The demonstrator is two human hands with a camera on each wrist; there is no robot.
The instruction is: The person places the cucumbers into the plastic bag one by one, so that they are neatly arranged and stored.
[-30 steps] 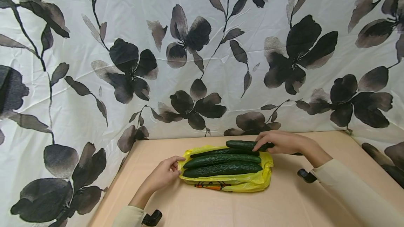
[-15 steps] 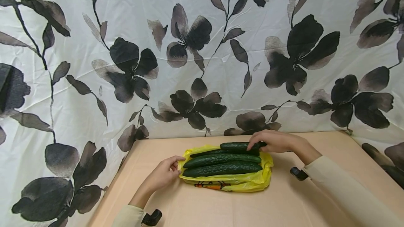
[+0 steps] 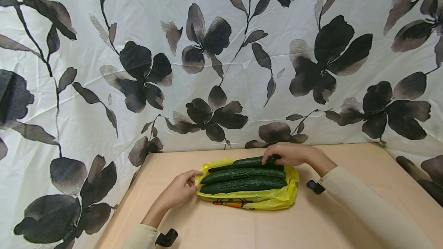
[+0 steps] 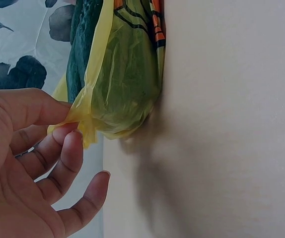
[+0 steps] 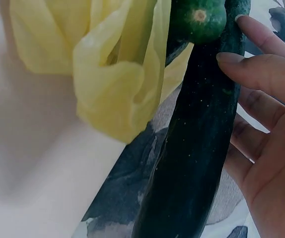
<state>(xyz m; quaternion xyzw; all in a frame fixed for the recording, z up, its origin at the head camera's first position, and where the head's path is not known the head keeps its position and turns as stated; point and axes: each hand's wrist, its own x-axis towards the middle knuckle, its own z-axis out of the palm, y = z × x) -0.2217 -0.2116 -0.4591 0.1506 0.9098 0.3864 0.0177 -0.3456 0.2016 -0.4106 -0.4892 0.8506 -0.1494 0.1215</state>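
A yellow plastic bag (image 3: 277, 203) lies on its side in the head view, several dark green cucumbers (image 3: 243, 185) lengthwise in its opening. My left hand (image 3: 178, 189) pinches the bag's left edge between thumb and fingertips; in the left wrist view the gathered plastic (image 4: 85, 111) sits there, the other fingers loosely bent. At the back of the bag, my right hand (image 3: 292, 153) holds one more cucumber (image 3: 247, 162) from above, beside the others. The right wrist view shows thumb and fingers either side of that cucumber (image 5: 197, 129); another's blunt end (image 5: 199, 17) is next to it.
A beige table (image 3: 221, 229) carries the bag near its back edge. Behind it hangs a white cloth (image 3: 259, 87) printed with dark flowers. Black devices (image 3: 167, 238) are worn at both wrists.
My right hand has slid the back cucumber to the left, further along the bag's far side. My left hand keeps its pinch on the bag.
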